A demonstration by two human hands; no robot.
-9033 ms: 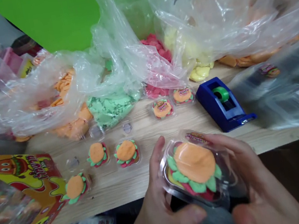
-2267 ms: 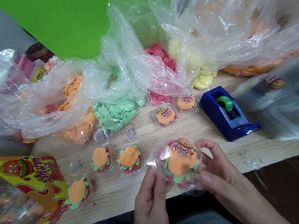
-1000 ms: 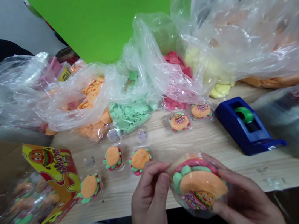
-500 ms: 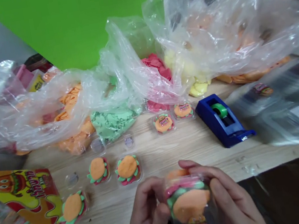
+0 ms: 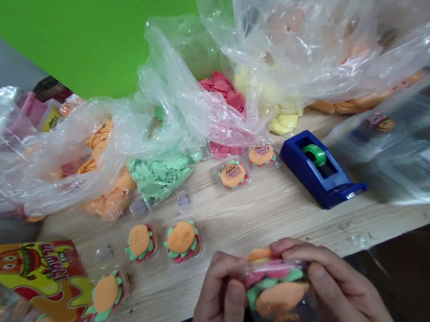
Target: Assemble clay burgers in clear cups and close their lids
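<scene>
Both my hands grip a clear plastic case holding a burger-shaped toy (image 5: 277,292) with an orange bun, green frill and red layer, at the near edge of the wooden table (image 5: 273,211). My left hand (image 5: 219,308) pinches its left side. My right hand (image 5: 335,289) wraps its right side, fingers curled over the top. The case is tilted toward me.
Three uncovered burger toys (image 5: 181,240) and two sealed ones (image 5: 234,174) lie on the table. A blue tape dispenser (image 5: 319,168) stands right of them. Clear bags of orange, green, red and yellow pieces (image 5: 159,173) crowd the back. A printed burger box (image 5: 40,278) sits left.
The cased burger was turned over in my hands, label side swinging down toward me, and drawn closer and lower. Both hands stayed on it.
</scene>
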